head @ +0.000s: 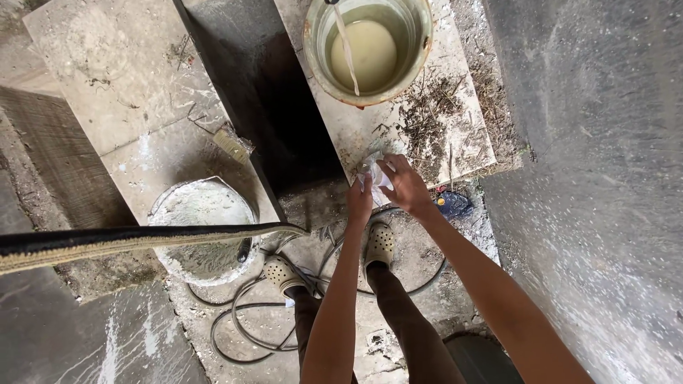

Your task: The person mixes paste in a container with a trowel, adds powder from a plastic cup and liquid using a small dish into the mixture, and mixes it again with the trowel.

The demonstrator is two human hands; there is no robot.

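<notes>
Head view: a crumpled white cloth (377, 174) is gripped between the left hand (359, 203) and the right hand (407, 186), both closed on it at the near edge of a concrete slab (341, 121). Beyond the grip, on the same slab, a metal bucket (368, 46) of cloudy water is being filled by a thin stream. Just right of the grip, dry twigs and debris (437, 117) are scattered over the slab. Directly beneath the grip, the person's perforated clogs (379, 243) are planted among loops of grey hose (249, 313). Left of the grip, a plaster-crusted bucket (203, 227) is partly crossed by a dark strap (142, 238). Judged from this, grit could be picked up if the cloth is dragged rightwards, and a foot could be snagged by the hose below.
</notes>
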